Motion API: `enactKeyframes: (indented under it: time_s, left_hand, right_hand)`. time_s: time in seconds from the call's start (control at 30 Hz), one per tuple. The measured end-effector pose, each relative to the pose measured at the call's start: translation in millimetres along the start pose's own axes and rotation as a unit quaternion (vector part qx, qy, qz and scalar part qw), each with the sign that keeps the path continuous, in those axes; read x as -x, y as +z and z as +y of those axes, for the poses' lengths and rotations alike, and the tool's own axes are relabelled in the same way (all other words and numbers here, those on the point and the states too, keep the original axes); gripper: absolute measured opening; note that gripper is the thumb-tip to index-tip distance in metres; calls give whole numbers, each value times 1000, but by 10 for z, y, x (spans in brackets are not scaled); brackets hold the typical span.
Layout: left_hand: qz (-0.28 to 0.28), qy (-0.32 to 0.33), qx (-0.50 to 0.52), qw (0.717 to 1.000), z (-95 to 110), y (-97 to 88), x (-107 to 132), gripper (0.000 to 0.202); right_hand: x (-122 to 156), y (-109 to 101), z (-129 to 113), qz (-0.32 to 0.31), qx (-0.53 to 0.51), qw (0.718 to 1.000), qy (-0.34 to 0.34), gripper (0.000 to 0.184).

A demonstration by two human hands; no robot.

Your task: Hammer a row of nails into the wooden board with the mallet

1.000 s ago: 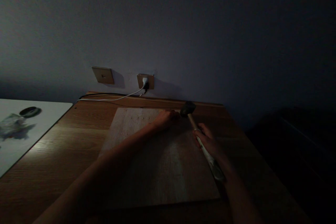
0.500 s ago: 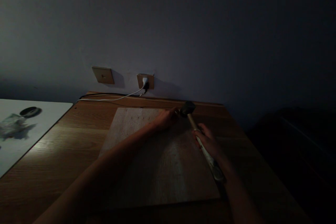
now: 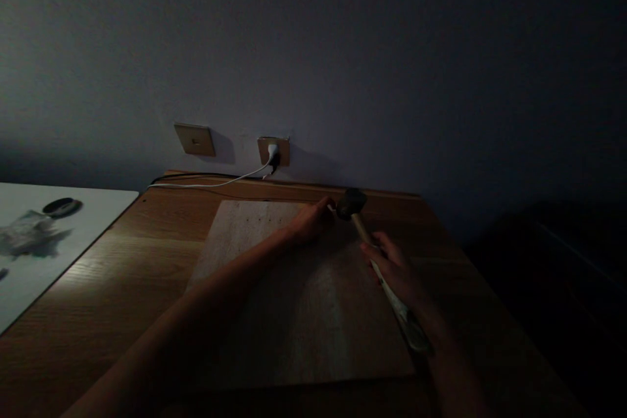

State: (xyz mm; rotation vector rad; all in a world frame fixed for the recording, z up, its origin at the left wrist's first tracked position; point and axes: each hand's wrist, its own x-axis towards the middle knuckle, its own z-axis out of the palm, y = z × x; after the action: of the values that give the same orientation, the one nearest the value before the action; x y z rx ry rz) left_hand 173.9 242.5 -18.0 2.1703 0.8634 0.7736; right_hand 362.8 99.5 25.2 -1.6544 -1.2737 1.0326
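Board (image 3: 313,320): lay flat on a table (image 3: 112,268). Hammer (image 3: 394,302): right hand (image 3: 392,266) gripped its handle; head was near the board's far edge. Left hand (image 3: 309,219): just beside the head, hold too dark to tell. Socket (image 3: 283,153): held a white plug (image 3: 273,149).

Hammer's (image 3: 362,228) got a chunky dark head and a pale, scuffed-looking handle, held at a slant with the head at the far right of the board, can't tell if touching. The board (image 3: 318,313) is a plain wooden slab lying flat on the desk (image 3: 122,274), small dark dots (image 3: 258,219) near its back-left edge.
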Motion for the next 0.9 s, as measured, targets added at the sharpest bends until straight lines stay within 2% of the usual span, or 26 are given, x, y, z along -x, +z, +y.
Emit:
enactKeyframes:
  time_s: [0.13, 0.3, 0.4, 0.5, 0.7, 0.9]
  left_hand:
    - [3, 5, 13, 1000, -49, 16, -12, 45]
    - [1, 15, 15, 1000, -75, 19, -21, 57]
    - [0, 9, 20, 1000, -74, 16, -20, 62]
    - [-1, 9, 31, 999, -84, 19, -19, 61]
    - [5, 6, 21, 1000, -123, 30, -28, 60]
    - [0, 6, 41, 999, -105, 15, -33, 53]
  right_hand:
    - [9, 9, 18, -2, -5, 1000, -17, 39]
    - [16, 10, 31, -25, 28, 999, -7, 37]
    - [20, 12, 20, -17, 36, 999, -9, 38]
    - [31, 12, 5, -3, 31, 999, -16, 37]
    - [29, 16, 37, -27, 53, 998, -25, 33]
    - [-6, 25, 94, -12, 41, 999, -18, 34]
